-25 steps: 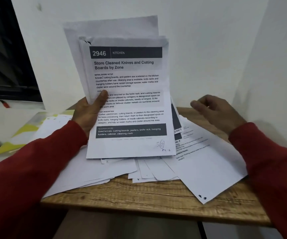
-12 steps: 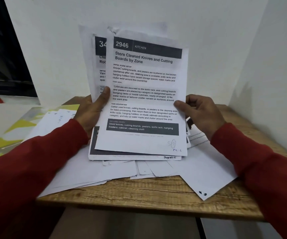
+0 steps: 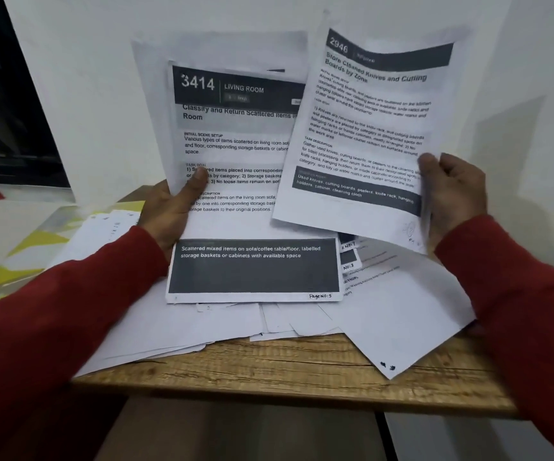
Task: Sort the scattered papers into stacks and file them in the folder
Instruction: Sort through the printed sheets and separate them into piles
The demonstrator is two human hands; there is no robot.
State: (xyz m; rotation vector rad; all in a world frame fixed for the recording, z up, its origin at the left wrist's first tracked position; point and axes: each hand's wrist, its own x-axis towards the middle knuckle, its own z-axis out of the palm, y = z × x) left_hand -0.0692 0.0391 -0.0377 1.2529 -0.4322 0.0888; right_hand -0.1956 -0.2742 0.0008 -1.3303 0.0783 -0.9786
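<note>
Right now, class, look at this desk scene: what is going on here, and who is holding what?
A person in red sleeves is sorting printed sheets at a small wooden table. The right hand pinches the sheet headed 2946 by its right edge, held apart from the rest. The left hand grips the remaining stack, whose top sheet reads 3414 Living Room. More loose papers lie scattered on the table, and a yellow-patterned folder lies at the left. Nothing looks filed yet.
</note>
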